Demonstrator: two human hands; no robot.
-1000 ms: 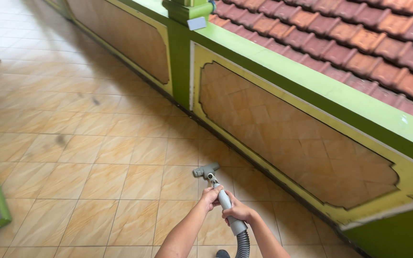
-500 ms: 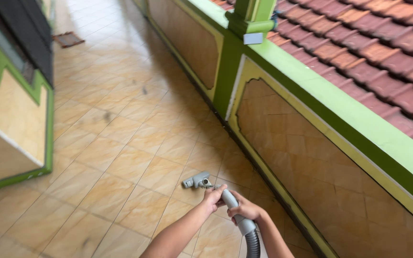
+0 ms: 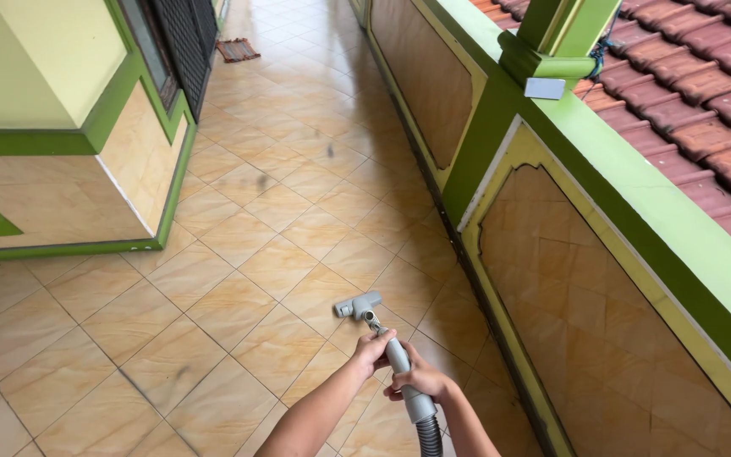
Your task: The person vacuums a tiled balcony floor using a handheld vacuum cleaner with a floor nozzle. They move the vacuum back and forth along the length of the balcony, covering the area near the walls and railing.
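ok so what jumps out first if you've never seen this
Low in the middle, the left hand and right hand grip a grey vacuum wand, its nozzle on the tan floor tiles. A green parapet runs along the right, red roof tiles beyond it.

Tan glazed floor tiles (image 3: 239,279) spread ahead and to the left of the hands, with two dark smudges (image 3: 262,180) farther ahead. To the right runs a low parapet wall (image 3: 602,305) with tan panels framed in green, a green post (image 3: 552,38) on its ledge. Beyond it lie red roof tiles (image 3: 704,76). Far left stands a green-trimmed house wall (image 3: 61,152); a small mat (image 3: 237,49) lies well ahead.
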